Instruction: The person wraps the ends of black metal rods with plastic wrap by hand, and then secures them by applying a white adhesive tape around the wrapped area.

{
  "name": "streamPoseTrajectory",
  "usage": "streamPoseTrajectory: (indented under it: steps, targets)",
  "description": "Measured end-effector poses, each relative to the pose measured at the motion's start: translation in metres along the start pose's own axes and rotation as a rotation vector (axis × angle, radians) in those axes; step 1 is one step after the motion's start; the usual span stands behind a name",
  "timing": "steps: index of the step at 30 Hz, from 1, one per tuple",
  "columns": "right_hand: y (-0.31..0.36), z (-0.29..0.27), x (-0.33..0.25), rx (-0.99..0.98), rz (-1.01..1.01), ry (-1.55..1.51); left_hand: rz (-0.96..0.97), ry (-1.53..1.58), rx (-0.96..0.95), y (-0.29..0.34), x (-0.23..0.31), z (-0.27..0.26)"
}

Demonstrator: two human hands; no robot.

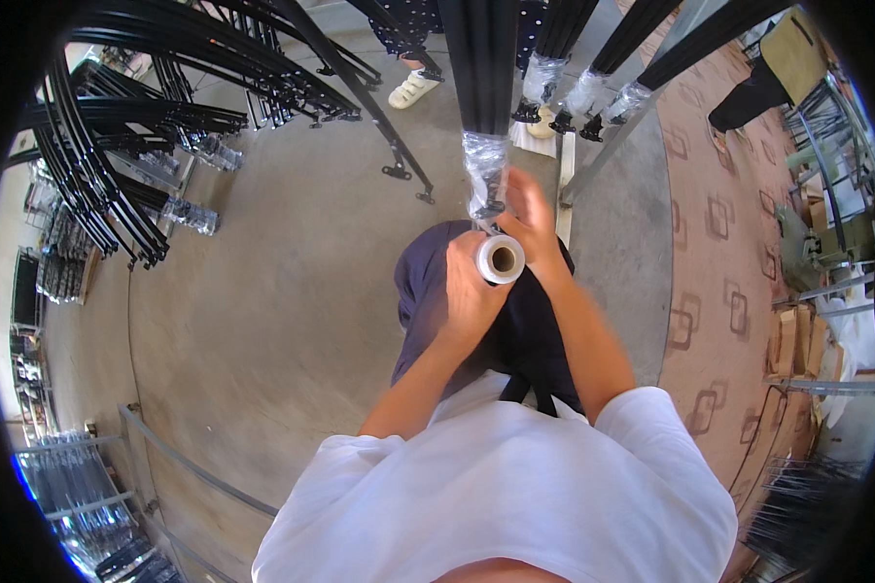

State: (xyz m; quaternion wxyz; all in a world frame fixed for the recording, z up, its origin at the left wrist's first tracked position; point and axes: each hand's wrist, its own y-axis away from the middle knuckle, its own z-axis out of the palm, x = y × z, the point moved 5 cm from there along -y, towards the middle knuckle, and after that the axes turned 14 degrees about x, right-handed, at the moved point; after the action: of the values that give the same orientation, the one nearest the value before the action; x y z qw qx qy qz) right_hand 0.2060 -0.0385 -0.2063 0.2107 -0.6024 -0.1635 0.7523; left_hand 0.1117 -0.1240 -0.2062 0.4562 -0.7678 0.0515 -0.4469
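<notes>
My left hand point(470, 291) is closed round a roll of clear plastic film point(502, 258), whose hollow cardboard core faces up toward me. Just beyond it hangs a bundle of black metal bars point(478, 73), its lower end wound in shiny clear film point(484, 167). Beside the right side of that wrapped end is my right hand point(532, 219), slightly blurred, its fingers extended and cupped apart from the thumb. Whether it touches the film I cannot tell. Roll and wrapped end lie close together, over my dark trousers.
More black bars point(262, 73) hang at the upper left. Several film-wrapped bar ends point(585, 95) hang right of my bundle, near a grey metal post point(612, 146). Another person's light shoe point(414, 88) shows behind. A patterned floor strip point(715, 233) runs along the right; a metal rail point(199, 466) stands lower left.
</notes>
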Motion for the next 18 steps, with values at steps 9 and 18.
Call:
streamPoseTrajectory:
  steps: [9, 18]
  targets:
    - [0.048, -0.026, -0.04, -0.149, 0.217, 0.179, -0.17, 0.277, -0.383, 0.001, 0.003, 0.002]
    - [0.06, -0.072, -0.002, 0.291, 0.342, -0.006, -0.781, 0.945, -0.767, -0.06, -0.03, 0.046]
